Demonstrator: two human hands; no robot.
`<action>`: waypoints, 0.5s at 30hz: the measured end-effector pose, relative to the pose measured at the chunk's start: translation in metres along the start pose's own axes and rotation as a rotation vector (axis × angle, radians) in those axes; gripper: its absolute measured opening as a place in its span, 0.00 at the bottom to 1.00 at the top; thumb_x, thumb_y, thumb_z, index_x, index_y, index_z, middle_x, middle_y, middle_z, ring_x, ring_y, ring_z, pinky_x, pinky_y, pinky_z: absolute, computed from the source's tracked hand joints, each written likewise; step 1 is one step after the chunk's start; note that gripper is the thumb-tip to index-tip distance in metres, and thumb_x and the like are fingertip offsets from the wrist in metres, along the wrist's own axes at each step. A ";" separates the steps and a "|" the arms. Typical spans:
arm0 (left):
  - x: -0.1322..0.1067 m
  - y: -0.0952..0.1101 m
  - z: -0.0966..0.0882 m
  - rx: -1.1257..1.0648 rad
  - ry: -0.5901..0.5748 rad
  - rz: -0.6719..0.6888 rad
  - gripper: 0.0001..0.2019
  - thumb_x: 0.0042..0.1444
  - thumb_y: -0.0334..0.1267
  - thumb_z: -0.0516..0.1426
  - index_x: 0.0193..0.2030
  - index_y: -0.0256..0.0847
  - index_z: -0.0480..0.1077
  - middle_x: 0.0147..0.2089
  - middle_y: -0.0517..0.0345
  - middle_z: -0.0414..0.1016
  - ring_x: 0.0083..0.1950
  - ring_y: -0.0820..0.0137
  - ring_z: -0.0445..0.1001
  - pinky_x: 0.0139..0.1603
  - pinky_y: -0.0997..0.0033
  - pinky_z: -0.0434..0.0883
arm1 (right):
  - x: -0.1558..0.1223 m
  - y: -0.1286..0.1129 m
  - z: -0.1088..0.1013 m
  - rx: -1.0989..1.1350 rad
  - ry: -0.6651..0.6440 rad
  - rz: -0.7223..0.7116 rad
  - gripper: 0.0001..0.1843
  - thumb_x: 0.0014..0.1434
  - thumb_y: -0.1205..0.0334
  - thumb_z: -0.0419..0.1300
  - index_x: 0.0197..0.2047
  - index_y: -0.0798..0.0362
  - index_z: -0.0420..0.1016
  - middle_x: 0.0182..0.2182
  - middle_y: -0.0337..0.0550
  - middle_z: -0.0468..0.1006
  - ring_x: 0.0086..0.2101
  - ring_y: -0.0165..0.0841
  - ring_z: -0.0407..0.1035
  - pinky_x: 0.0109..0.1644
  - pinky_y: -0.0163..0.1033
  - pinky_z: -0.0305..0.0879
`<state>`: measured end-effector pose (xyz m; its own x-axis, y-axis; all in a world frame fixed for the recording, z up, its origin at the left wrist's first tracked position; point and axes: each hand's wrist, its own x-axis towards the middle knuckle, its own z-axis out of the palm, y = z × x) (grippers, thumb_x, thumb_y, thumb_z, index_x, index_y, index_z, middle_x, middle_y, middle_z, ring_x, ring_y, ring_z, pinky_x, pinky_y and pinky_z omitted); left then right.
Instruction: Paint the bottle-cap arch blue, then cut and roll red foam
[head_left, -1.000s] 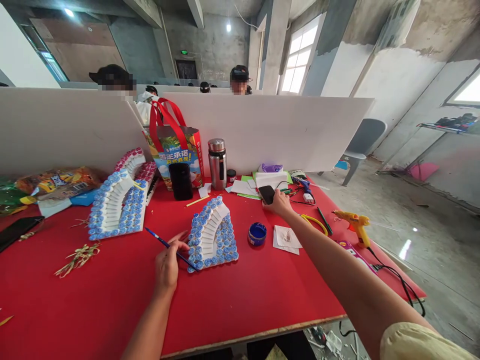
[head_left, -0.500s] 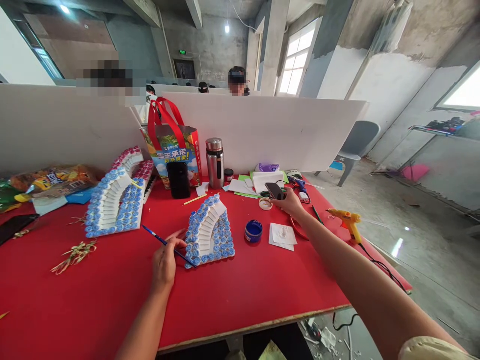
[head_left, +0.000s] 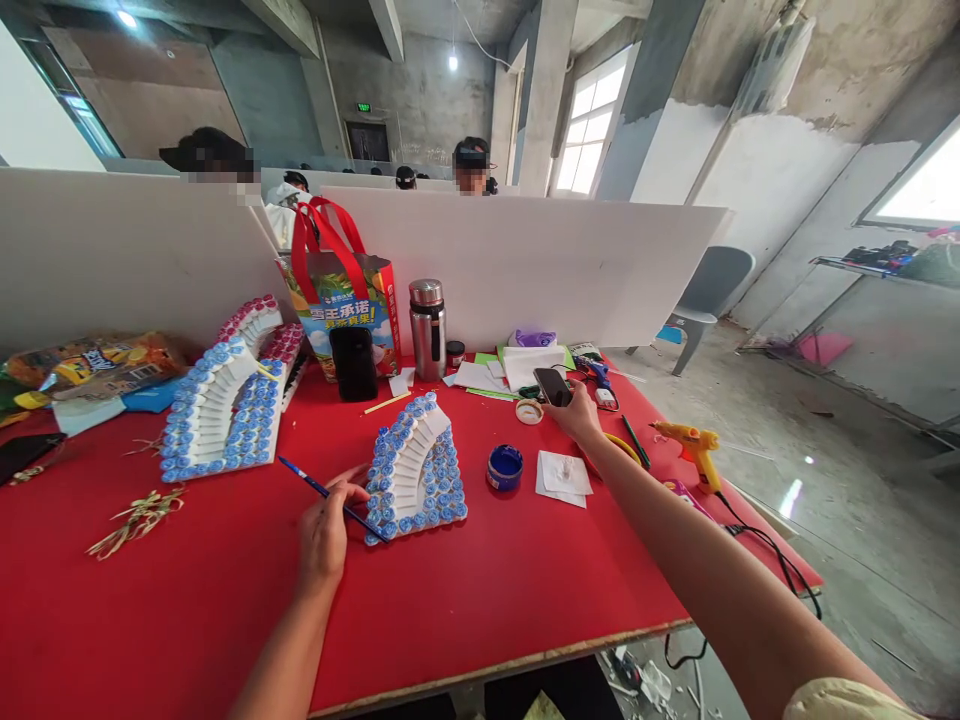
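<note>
My left hand (head_left: 325, 528) is closed around a slim blue paintbrush (head_left: 298, 474), whose lower end lies along the front left corner of a small stair-like model (head_left: 409, 470). Blue rosettes cover the model's border, and white steps curve up its middle. Stretched toward the back of the table, my right hand (head_left: 579, 412) grips a dark smartphone (head_left: 553, 386). Between both arms stands an open jar of blue paint (head_left: 505, 467). A small round lid (head_left: 529, 411) lies just left of the phone, and white paper squares (head_left: 562, 474) lie nearer me.
On the left stand a larger blue rosette model (head_left: 217, 415) and a pink one (head_left: 251, 318) behind it. A shopping bag (head_left: 345, 300), black phone (head_left: 354, 364) and steel flask (head_left: 428, 330) line the white partition. A yellow glue gun (head_left: 691, 447) with a cable sits at the right edge.
The view has shifted slightly. My right hand still holds the phone, which sits a little farther right. My left hand keeps the paintbrush at the model's corner.
</note>
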<state>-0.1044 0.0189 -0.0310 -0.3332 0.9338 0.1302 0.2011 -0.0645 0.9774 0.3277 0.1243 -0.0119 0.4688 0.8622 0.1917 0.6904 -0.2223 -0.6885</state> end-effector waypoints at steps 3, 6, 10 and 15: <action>0.001 0.000 0.000 -0.028 -0.020 0.013 0.19 0.57 0.51 0.52 0.25 0.40 0.72 0.55 0.48 0.78 0.54 0.56 0.76 0.46 0.66 0.73 | 0.013 -0.008 0.010 0.072 0.089 -0.005 0.46 0.44 0.52 0.67 0.64 0.55 0.59 0.54 0.57 0.71 0.55 0.49 0.65 0.58 0.51 0.62; 0.001 0.001 0.000 -0.005 -0.007 0.003 0.20 0.57 0.52 0.51 0.25 0.40 0.72 0.55 0.48 0.79 0.52 0.56 0.77 0.44 0.66 0.74 | 0.028 -0.019 0.022 0.143 0.147 0.002 0.46 0.42 0.55 0.67 0.63 0.54 0.58 0.54 0.57 0.69 0.57 0.51 0.62 0.59 0.53 0.61; -0.001 0.004 -0.001 0.026 0.011 -0.006 0.22 0.58 0.54 0.51 0.25 0.40 0.72 0.55 0.49 0.79 0.53 0.55 0.76 0.45 0.65 0.73 | 0.050 -0.033 0.038 0.218 0.189 -0.018 0.49 0.40 0.54 0.69 0.64 0.52 0.55 0.56 0.56 0.64 0.58 0.51 0.59 0.61 0.54 0.60; -0.002 0.004 -0.002 -0.018 -0.017 -0.029 0.23 0.59 0.56 0.52 0.25 0.40 0.71 0.58 0.48 0.77 0.56 0.54 0.75 0.46 0.65 0.73 | 0.073 -0.049 0.055 0.250 0.238 -0.078 0.52 0.41 0.54 0.69 0.66 0.52 0.51 0.59 0.58 0.59 0.61 0.51 0.54 0.64 0.54 0.56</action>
<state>-0.1050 0.0163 -0.0269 -0.3228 0.9412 0.0993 0.1748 -0.0438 0.9836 0.2981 0.2234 -0.0022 0.5553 0.7356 0.3880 0.5870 -0.0163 -0.8094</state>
